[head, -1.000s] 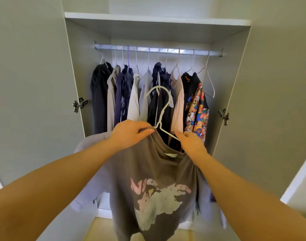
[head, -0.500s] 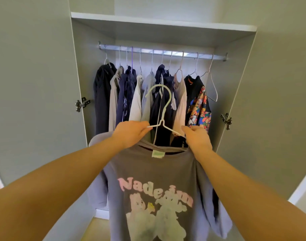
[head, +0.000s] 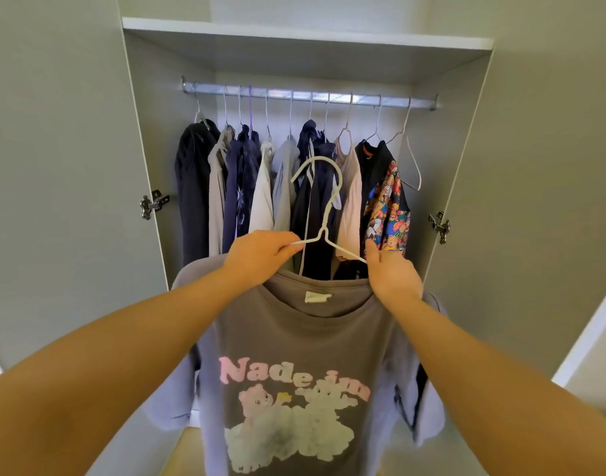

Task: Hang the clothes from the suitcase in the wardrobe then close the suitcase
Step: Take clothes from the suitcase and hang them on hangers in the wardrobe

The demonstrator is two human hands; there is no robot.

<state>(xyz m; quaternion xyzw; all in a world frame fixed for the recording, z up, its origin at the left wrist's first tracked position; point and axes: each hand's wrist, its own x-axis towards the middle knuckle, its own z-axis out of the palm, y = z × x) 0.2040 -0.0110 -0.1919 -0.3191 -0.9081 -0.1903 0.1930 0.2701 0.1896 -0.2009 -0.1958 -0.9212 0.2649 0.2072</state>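
A grey T-shirt with pink lettering and bear print hangs on a white wire hanger, held up in front of the open wardrobe. My left hand pinches the hanger's left arm at the shirt's shoulder. My right hand grips the right arm and shoulder of the shirt. The hanger's hook stands free, below the metal rail. The suitcase is out of view.
Several garments hang on the rail, among them dark jackets and a colourful bear-print shirt. An empty white hanger hangs at the rail's right end. Both wardrobe doors stand open, with a shelf above.
The shirt has been pulled straight on the hanger, so its print now shows flat. Both hands have lifted it slightly toward the wardrobe.
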